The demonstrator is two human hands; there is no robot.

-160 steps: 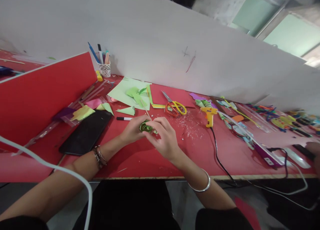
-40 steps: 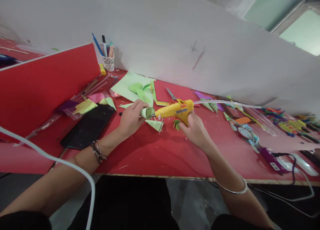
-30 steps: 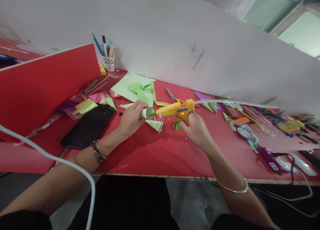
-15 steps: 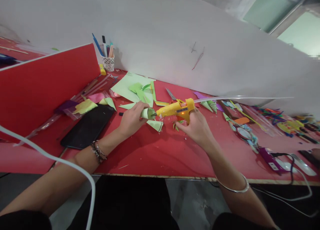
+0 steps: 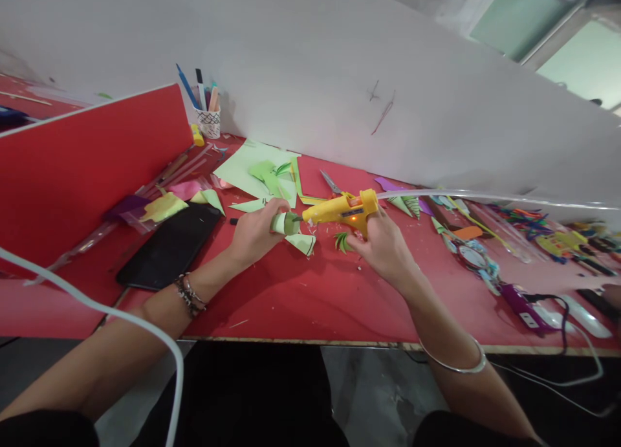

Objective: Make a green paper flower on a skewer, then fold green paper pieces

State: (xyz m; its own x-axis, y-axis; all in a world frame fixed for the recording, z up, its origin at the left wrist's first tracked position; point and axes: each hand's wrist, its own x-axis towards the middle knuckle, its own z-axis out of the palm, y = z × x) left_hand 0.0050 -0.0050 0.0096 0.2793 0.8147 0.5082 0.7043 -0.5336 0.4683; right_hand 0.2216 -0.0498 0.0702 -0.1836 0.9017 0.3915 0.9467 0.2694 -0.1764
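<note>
Between the fingers of my left hand (image 5: 259,232) is a rolled pale green paper tube (image 5: 286,223), its open end facing right. My right hand (image 5: 388,250) is closed round the handle of a yellow glue gun (image 5: 342,209); an orange light glows on its side. The metal nozzle meets the tube's open rim; whether it touches the paper I cannot tell. A long clear glue stick (image 5: 436,193) sticks out of the gun's back. Under the tube lies a pale green paper piece with a dark line (image 5: 301,243). Close to my right fingers is a small fringed green paper piece (image 5: 342,242).
Left are a black phone (image 5: 169,246), a red upright board (image 5: 92,175) and a white cable (image 5: 121,311). Behind lie green paper sheets (image 5: 242,169), scissors (image 5: 330,181) and a pen cup (image 5: 208,122). A purple power adapter (image 5: 526,310) sits right, near pipe cleaners (image 5: 517,224).
The glue gun's nozzle has drawn back slightly from inside the tube toward its rim. Both hands keep their holds, and the fringed green piece shows more clearly.
</note>
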